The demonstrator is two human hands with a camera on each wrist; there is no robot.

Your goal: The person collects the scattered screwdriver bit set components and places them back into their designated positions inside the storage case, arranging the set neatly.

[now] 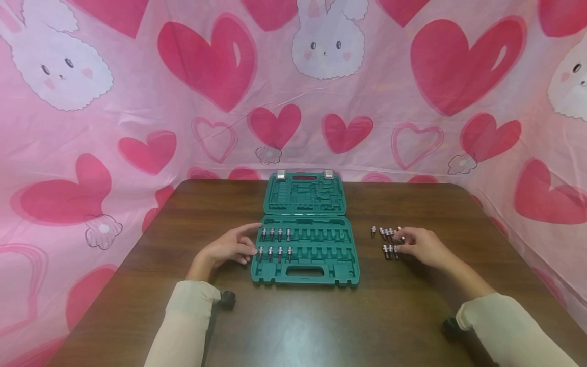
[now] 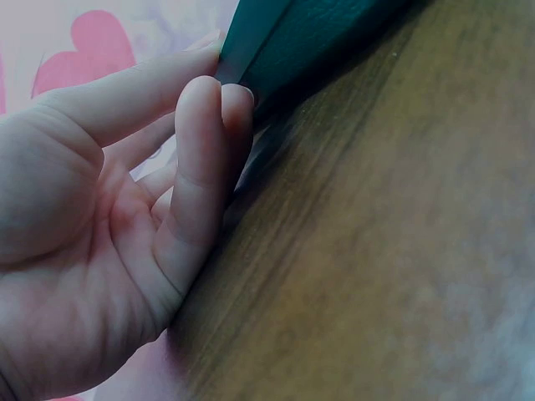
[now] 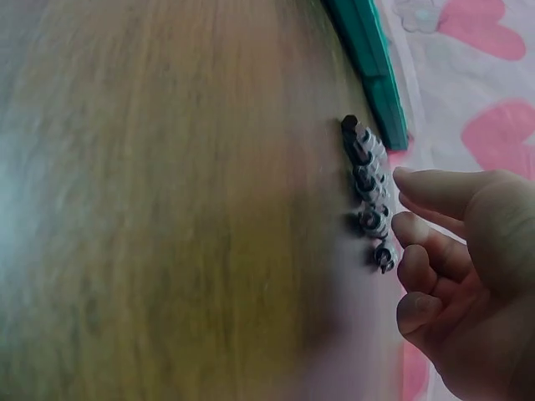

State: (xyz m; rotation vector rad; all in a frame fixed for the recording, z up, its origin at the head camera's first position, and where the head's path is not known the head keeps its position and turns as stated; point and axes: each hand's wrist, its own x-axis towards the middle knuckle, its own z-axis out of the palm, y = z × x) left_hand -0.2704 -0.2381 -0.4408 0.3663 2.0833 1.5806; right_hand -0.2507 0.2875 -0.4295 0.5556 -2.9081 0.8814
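Observation:
A green plastic tool case (image 1: 304, 275) lies unfolded on the table. Several bit sockets (image 1: 279, 234), silver with darker tips, fill the left part of its two slotted rows; the slots to their right hold none. My left hand (image 1: 231, 245) is at the case's left side, index finger stretched along it and fingertips at the edge (image 2: 238, 63). More bit sockets (image 1: 391, 250) lie loose in two groups right of the case. Over them reaches my right hand (image 1: 424, 246), partly covering some. Its thumb and fingers (image 3: 418, 225) are bent loosely beside the sockets (image 3: 368, 180), with nothing visible between them.
The case's lid (image 1: 304, 196), with moulded recesses and two light latches, lies flat toward the back. Brown wooden table (image 1: 293, 326) surrounds the case. A pink cloth (image 1: 321, 97) with hearts and rabbits hangs behind and along both sides.

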